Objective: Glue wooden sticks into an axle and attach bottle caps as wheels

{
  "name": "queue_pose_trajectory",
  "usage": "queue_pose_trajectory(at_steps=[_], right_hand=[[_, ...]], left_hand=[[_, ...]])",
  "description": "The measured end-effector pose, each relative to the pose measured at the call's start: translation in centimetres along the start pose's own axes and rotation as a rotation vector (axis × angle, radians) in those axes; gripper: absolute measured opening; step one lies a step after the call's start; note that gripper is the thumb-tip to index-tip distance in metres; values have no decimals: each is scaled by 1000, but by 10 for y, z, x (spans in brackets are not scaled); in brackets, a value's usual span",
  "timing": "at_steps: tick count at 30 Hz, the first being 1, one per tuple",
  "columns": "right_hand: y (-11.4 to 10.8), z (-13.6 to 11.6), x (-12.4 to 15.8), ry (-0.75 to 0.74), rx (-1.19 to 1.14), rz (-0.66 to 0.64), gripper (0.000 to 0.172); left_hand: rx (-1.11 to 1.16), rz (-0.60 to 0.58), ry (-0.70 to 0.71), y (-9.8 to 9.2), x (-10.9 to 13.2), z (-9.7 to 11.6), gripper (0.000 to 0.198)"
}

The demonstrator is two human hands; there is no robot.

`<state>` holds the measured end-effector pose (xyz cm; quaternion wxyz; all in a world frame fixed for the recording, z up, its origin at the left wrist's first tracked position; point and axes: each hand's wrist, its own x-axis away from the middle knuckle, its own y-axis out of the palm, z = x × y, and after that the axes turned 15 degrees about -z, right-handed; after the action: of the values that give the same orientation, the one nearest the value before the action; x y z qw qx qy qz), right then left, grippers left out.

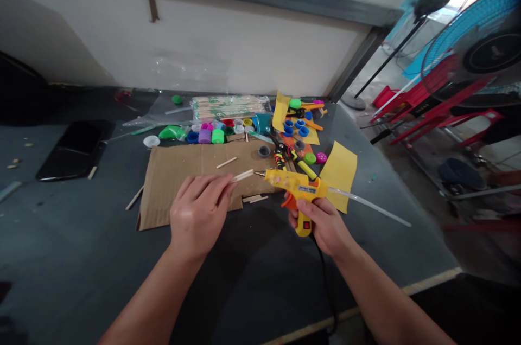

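My left hand (199,209) pinches short wooden sticks (244,174) over the cardboard sheet (175,166); their exact number is unclear. In my right hand (321,220) is a yellow hot glue gun (297,182), held by its handle with fingers near the orange trigger. The gun's metal nozzle points left, right at the free ends of the sticks; whether it touches them I cannot tell. A clear glue stick (374,206) juts from the back of the gun. One loose stick piece (226,162) lies on the cardboard, and several more lie by its front edge.
Behind the cardboard are colourful bottle caps (205,135), a bag of wooden sticks (228,107) and pliers (280,152). Yellow sheets (340,171) lie to the right. A black phone (75,149) rests at left. The gun's black cord (325,285) hangs over the table's front edge.
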<state>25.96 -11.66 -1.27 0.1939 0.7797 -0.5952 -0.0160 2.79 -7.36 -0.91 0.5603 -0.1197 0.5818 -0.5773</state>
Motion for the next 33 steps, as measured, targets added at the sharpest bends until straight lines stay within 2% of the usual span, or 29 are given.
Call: queue_pose_trajectory(at_steps=[7,14,20,24,28,31,33], right_hand=[[-1,-2,1,-57,-123,-51,24],[4,-4,0,-76,-162,-67,22],[3,-3,1,-78,-181,-75,21],[1,0,1,-81,-178,-94,20],[1,-1,2,-61,-197,-88,20],[4,-6,3,-78,-253,-129,19],[4,-11,3,-108,-302,-169,20]], left_hand=[[62,-9,-67,2,-1,0,11],[135,-6,-74,3,-2,3,10],[335,-59,-249,0,-3,9,13],[587,-113,-445,0,-4,9,16],[1042,-72,-705,2,-8,5,23],[1378,-47,-824,2,-11,1,26],[1518,-69,-878,1,-13,-1,26]])
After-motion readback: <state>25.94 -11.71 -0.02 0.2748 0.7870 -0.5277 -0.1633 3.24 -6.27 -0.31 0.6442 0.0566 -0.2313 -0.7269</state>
